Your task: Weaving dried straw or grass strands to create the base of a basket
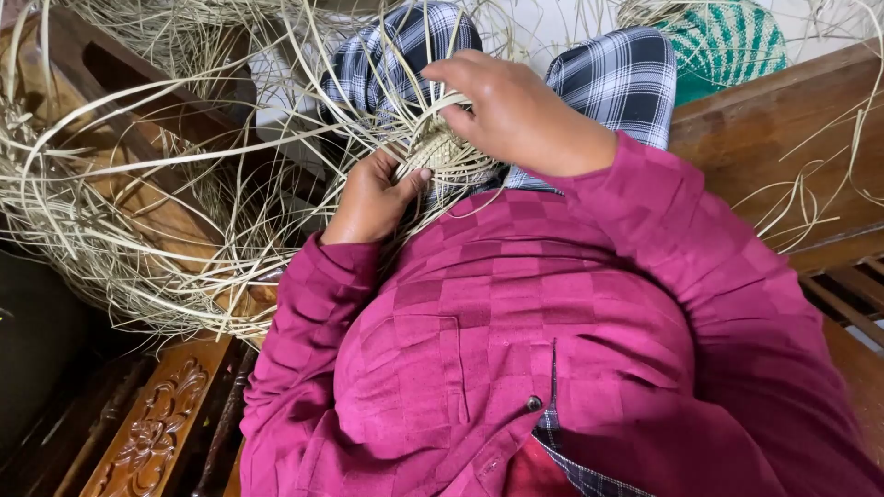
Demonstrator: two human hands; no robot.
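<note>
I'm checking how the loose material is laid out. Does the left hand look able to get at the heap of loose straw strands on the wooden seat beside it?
Probably yes: the left hand grips the woven piece, and the heap of strands lies on its side, with nothing between.

Both arms bend inward in front of the chest, so the hands meet close together above the lap. The left hand (373,198) sits lower, palm turned up and inward, its thumb pressed forward and its fingers curled out of sight. The right hand (511,110) arches over it from above, knuckles up, wrist bent, fingers hooked downward.
</note>
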